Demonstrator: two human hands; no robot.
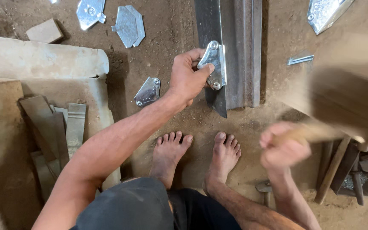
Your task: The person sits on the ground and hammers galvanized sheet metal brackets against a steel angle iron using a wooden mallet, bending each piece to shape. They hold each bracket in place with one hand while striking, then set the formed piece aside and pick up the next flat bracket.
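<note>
Left hand pins a bracket to the steel, right hand is a blur with a wooden handle.

Upper middle of the frame: the left hand point(187, 79) has its fingers point(202, 70) curled and pinching a small shiny riveted bracket point(216, 64) flat against the edge of a long dark steel channel point(235, 51) lying on the dirt floor point(158, 59). Lower right, the right hand point(283, 147) is wrapped tight round a wooden handle point(316, 133) (so smeared by motion I can't make out the head). Bare feet planted just below the channel's end. A matching bracket point(148, 91) lies beside the left wrist, more cut plates point(128, 23) up top, and a stone slab point(43, 59) at left.
</note>
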